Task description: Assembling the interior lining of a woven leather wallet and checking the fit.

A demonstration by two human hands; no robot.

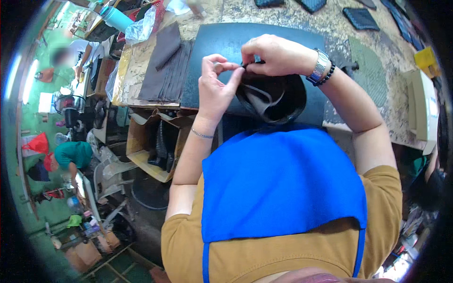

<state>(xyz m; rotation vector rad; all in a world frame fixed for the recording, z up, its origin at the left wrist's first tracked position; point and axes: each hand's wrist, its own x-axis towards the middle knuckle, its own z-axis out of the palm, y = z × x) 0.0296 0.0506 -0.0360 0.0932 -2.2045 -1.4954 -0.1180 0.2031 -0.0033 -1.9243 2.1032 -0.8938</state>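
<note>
A black, pouch-like piece (296, 100) of leather-like material hangs at the near edge of a dark board (217, 40), its round mouth facing me and a greyish lining showing inside. My left hand (216, 89) pinches its upper left edge between thumb and index finger. Right beside it, the bent fingers of my right hand (276, 55) grip the same edge. Both sets of fingertips nearly meet there, and they hide the exact spot being held. A metal watch and a dark beaded bracelet circle my right wrist.
Dark brown flat pieces (163, 70) lie stacked left of the board. Black woven pieces (361, 19) rest at the back right, near a yellow object (427, 61). Below the table's left side stands a cardboard box (141, 158) with black items inside. Other people work farther left.
</note>
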